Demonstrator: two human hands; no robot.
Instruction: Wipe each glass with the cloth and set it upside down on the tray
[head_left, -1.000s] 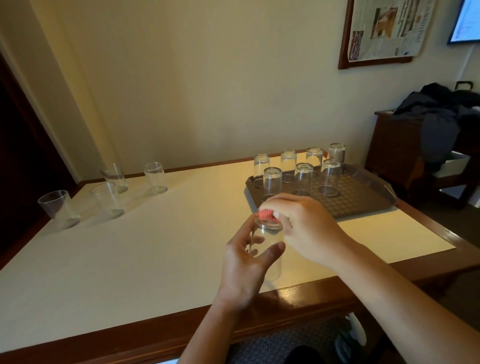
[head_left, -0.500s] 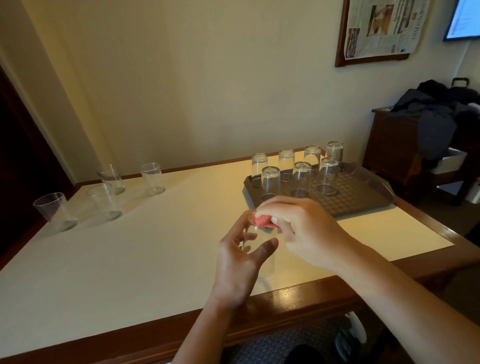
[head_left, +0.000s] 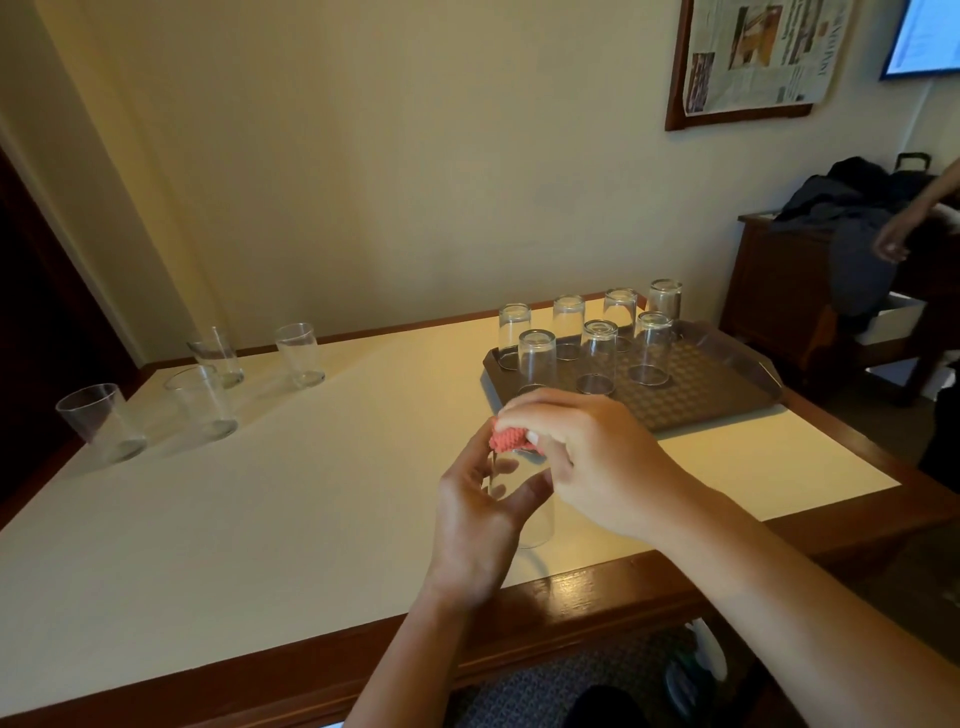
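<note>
Your left hand (head_left: 480, 512) grips the glass (head_left: 524, 499) above the table's (head_left: 260, 493) near edge while your right hand (head_left: 587, 462) pinches the pink cloth (head_left: 509, 437) seemingly at its rim, the tray (head_left: 727, 384) at two o'clock.

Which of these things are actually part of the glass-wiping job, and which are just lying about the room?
Part of the job:
held glass, in left hand
pink cloth, in right hand
tray
seven upside-down glasses
four upright glasses

Just lying about:
framed newspaper
dark clothes on side cabinet
screen
</note>
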